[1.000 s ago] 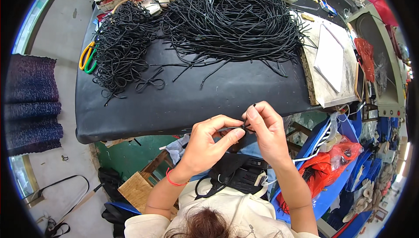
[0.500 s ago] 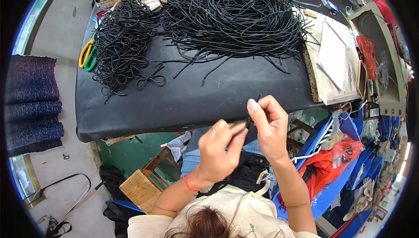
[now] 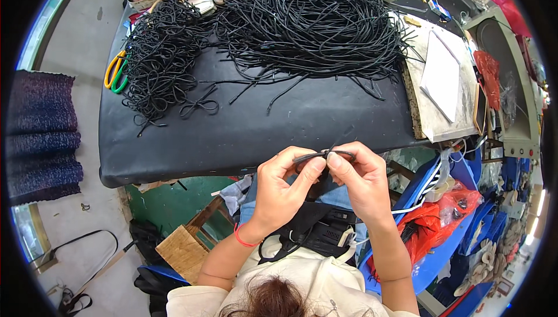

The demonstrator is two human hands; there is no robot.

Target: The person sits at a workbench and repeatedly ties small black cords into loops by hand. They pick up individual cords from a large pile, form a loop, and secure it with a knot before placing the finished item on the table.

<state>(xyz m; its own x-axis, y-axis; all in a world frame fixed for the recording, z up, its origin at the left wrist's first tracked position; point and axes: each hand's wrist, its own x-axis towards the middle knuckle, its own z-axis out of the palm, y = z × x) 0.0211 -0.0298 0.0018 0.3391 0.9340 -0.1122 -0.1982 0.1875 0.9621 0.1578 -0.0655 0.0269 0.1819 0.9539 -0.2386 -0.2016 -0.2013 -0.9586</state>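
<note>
Just past the table's near edge, a thin black cord [image 3: 308, 156] is bent into loops between my two hands. My left hand [image 3: 283, 189] pinches it from the left, thumb pressed against the fingers. From the other side my right hand [image 3: 364, 184] grips the cord close to where the loops cross. One loose end points up and away, slightly blurred. Farther off on the black table [image 3: 244, 134] spreads a large heap of straight black cords [image 3: 314, 26]. To its left is a smaller pile of cords tied in bows [image 3: 160, 55], with one bow [image 3: 200, 106] lying apart.
Scissors with yellow and green handles [image 3: 118, 73] lie left of the bow pile. A board with white sheets [image 3: 443, 76] sits at the table's right. Below it, a blue bin [image 3: 427, 259] holds red plastic bags [image 3: 427, 224]. A wooden stool [image 3: 181, 253] stands lower left.
My hands have come level and side by side, the left one higher and the right slightly lower. The cord, mostly hidden before, now shows as loops between my fingers.
</note>
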